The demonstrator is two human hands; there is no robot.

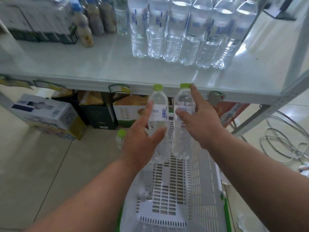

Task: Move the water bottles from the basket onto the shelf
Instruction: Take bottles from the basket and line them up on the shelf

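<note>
My left hand (142, 139) grips a clear water bottle with a green cap (158, 104), held upright above the basket. My right hand (200, 121) grips a second green-capped water bottle (183, 99) right beside the first. Both caps reach the front edge of the pale shelf (100, 67). A row of several clear water bottles (184, 30) stands on the shelf at the back right. The white slotted basket (172, 190) with a green rim lies below my arms. Another green-capped bottle (120, 137) stands at the basket's far left corner, partly hidden by my left hand.
Brown drink bottles (93, 19) and a shrink-wrapped pack (36, 20) fill the shelf's back left. Cardboard boxes (50, 114) sit on the floor under the shelf. Coiled cables (284, 139) lie on the floor to the right, beside the shelf's metal leg (260, 114).
</note>
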